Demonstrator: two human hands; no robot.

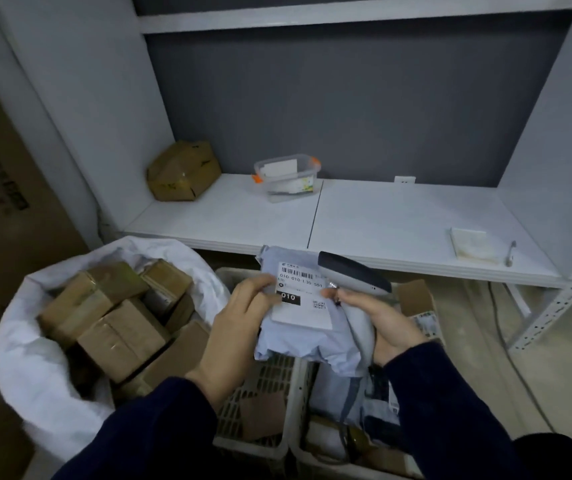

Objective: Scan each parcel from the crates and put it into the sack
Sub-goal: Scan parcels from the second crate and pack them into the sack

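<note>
Grey parcel [312, 344] is held over the crates [267, 382], right of the sack [35, 375], long axis near-to-far, label up, barcode at far end; left hand [239, 327] pinches its left edge, right hand [392, 327] curls round its right edge plus the scanner [353, 273], which points far-left.

Parcel [312, 348]: thin grey-blue plastic film, creased, faint sheen.
Label [307, 306]: white paper, matt, smooth.
Scanner [353, 271]: moulded plastic, smooth; light body, dark top.
Sack [35, 386]: white woven fabric, matt, coarse.
Boxes [121, 334]: brown cardboard, matt; glossy tape strips.
Crates [298, 386]: pale perforated plastic, dull.
Shelf [398, 220]: white board, smooth, matt.
Upright [554, 306]: perforated metal, painted white.
Container [286, 174]: clear glossy plastic.
</note>
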